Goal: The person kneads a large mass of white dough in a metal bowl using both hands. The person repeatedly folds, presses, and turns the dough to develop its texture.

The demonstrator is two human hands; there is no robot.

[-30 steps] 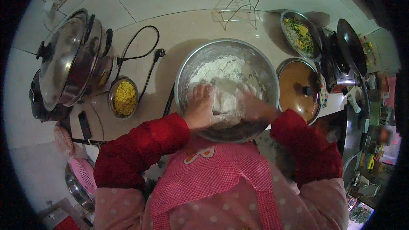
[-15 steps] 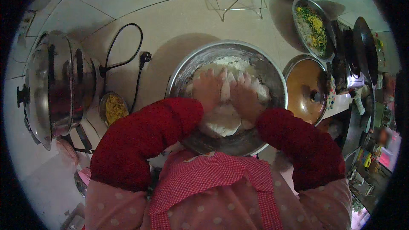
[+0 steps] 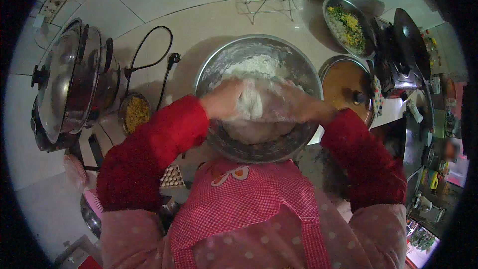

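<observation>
A large metal mixing bowl point(image 3: 302, 67) stands in front of me, with loose white flour point(image 3: 256, 65) on its far inner wall. Inside it is a pale lump of dough point(image 3: 253, 103), held between my two hands. My left hand point(image 3: 225, 100) grips the dough's left side, fingers curled over it. On the right side, my right hand point(image 3: 298, 102) is closed about the dough, its fingers smeared by motion. Red sleeve covers reach down to both wrists. The underside of the dough is hidden by the hands and shadow.
Right of the bowl sit a lidded pan point(image 3: 343, 82) and a bowl of chopped greens and yellow bits point(image 3: 348, 27). A wire rack point(image 3: 269, 2) stands behind. On the left are a steel pot point(image 3: 64, 87), a black power cord point(image 3: 167, 72) and a small bowl of yellow crumbs point(image 3: 136, 113).
My hands have gone from pressing flat on the dough to gripping it from both sides. They are farther apart, and the dough is gathered up between them. The view has shifted slightly.
</observation>
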